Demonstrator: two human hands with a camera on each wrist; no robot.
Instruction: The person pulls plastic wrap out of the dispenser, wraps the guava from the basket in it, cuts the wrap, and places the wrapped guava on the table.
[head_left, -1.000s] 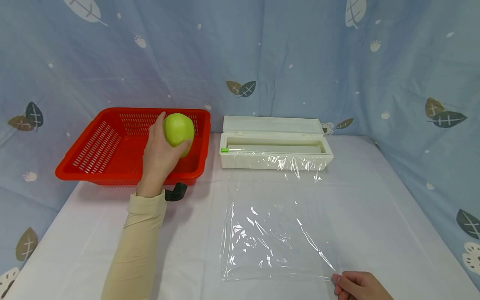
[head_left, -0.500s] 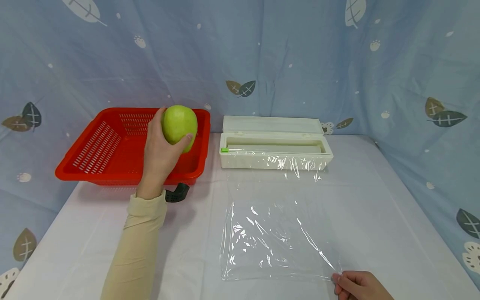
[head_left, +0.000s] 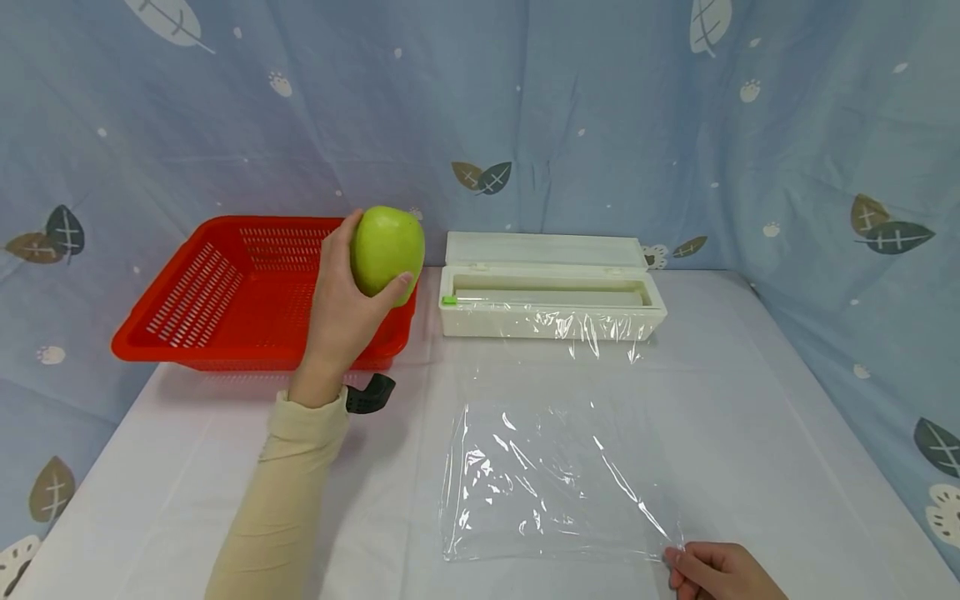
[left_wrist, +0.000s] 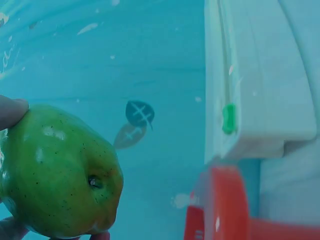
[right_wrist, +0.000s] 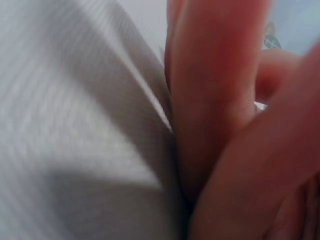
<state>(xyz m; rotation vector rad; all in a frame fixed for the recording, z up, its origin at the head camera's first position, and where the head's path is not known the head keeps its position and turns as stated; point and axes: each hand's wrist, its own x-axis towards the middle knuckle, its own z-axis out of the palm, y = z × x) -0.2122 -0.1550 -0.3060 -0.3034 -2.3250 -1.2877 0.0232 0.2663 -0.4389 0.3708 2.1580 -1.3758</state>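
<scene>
A green apple (head_left: 387,250) is gripped in my left hand (head_left: 347,308), held up over the right end of the red basket (head_left: 262,363). The left wrist view shows the apple (left_wrist: 62,172) close up, its hollow turned to the camera and fingertips around it. At the front right, my right hand (head_left: 720,570) pinches the near right corner of a clear plastic wrap sheet (head_left: 555,475). That sheet runs flat over the table from a white wrap dispenser (head_left: 551,323), whose lid stands raised. In the right wrist view, curled fingers (right_wrist: 215,85) sit against the white cloth.
A green slider (head_left: 449,300) sits at the left end of the dispenser's front edge. The white-covered table (head_left: 750,433) ends at a blue leaf-print curtain (head_left: 585,125) behind. A black wrist mount (head_left: 371,394) sticks out from the left sleeve.
My left hand has lifted the apple up out of the basket and shifted it right, toward the basket's right rim. The right hand and the wrap have stayed in place.
</scene>
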